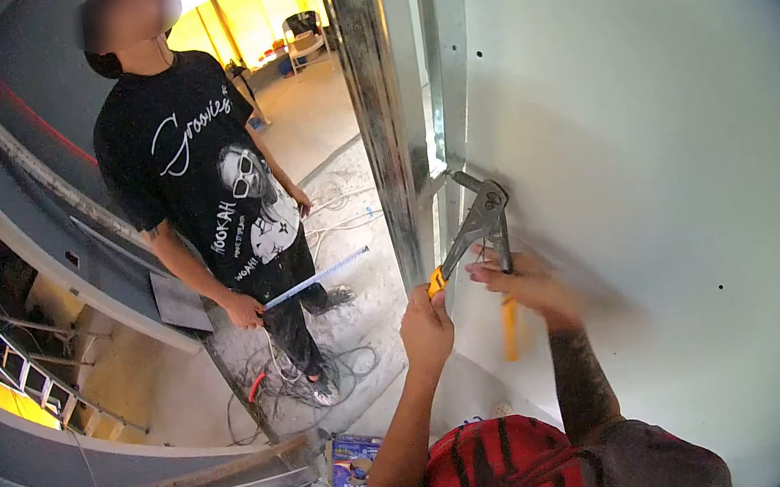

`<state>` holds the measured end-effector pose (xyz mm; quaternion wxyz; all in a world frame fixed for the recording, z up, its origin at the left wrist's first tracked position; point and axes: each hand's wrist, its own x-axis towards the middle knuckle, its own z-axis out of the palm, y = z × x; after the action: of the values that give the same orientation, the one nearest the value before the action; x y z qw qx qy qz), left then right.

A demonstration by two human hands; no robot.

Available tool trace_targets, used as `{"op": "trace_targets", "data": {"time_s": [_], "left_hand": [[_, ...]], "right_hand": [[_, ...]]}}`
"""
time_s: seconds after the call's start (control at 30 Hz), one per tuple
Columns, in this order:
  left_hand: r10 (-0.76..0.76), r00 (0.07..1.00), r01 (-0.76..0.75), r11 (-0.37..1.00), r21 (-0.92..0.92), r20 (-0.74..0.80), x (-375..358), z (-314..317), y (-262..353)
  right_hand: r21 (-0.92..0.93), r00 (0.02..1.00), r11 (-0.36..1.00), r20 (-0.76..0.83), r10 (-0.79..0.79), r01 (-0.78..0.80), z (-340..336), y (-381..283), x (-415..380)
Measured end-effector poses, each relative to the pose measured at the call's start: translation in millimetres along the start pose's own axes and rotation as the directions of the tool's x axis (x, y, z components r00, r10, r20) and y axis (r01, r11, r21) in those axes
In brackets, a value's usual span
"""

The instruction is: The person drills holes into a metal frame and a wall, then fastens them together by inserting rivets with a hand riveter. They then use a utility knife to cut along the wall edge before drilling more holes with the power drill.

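Observation:
A hand riveter (479, 227) with yellow grips is held up, its dark nose end close to the metal stud (384, 126). My left hand (428, 327) is wrapped round the yellow grip of one of its long arms. Across the other arm lies my right hand (526, 287), its fingers pointing left between the two arms and smeared by motion. Below that hand hangs the second yellow grip (511, 328), also blurred. I cannot tell whether the right fingers grasp anything.
A pale wall panel (655, 159) fills the right side. On the left stands a person (202, 160) holding a tape measure (316, 278). Cables (351, 362) and a blue box (355, 462) lie on the dusty floor. A ladder (44, 387) and a chair (305, 40) are farther off.

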<state>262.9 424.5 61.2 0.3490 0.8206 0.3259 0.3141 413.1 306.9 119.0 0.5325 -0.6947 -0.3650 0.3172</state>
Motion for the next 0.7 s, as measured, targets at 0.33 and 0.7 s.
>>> {"op": "trace_targets", "data": {"time_s": [0.33,0.7], "left_hand": [[0.186,0.948,-0.155,0.978,-0.137,0.257,2,-25,-6],[0.014,0.999,-0.013,1.000,-0.013,0.046,2,19,-8]], "right_hand": [[0.617,0.961,0.783,-0.254,0.108,0.075,81,6,45],[0.105,0.998,0.994,0.056,-0.018,0.012,0,-2,13]]}}
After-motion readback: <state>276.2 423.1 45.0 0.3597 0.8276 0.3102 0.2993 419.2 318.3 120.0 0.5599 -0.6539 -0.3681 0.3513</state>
